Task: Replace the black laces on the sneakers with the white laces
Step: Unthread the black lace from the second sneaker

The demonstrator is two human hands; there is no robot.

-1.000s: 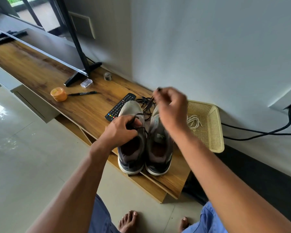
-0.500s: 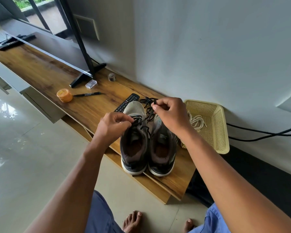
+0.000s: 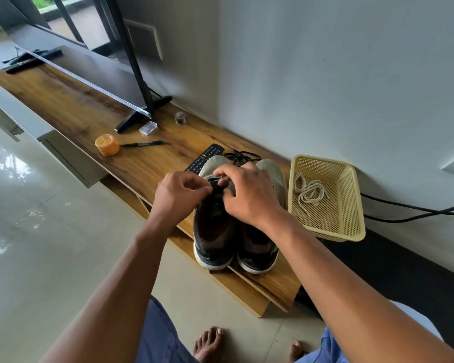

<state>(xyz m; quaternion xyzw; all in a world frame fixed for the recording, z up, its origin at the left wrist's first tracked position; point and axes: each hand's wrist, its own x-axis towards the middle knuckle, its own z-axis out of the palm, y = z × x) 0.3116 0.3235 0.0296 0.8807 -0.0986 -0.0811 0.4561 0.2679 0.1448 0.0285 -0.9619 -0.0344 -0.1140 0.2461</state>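
Observation:
Two grey sneakers stand side by side on the wooden shelf (image 3: 71, 106), heels toward me: the left sneaker (image 3: 212, 239) and the right sneaker (image 3: 257, 252). My left hand (image 3: 180, 193) and my right hand (image 3: 243, 195) meet over the left sneaker's lace area, fingers curled and pinching the black lace (image 3: 215, 185) there. A loose tangle of black lace (image 3: 240, 156) lies on the shelf beyond the toes. The white laces (image 3: 308, 191) lie coiled in the cream plastic basket (image 3: 351, 226) to the right.
A black remote (image 3: 203, 158) lies just left of the sneakers. Farther left are an orange jar (image 3: 107, 144), a black pen (image 3: 142, 144), a clear small box (image 3: 148, 127) and the TV stand foot (image 3: 142, 113). Black cables (image 3: 414, 212) run along the wall at right.
My right hand came down from above the shoes and moved left onto the left sneaker's laces, joining my left hand. The camera moved closer.

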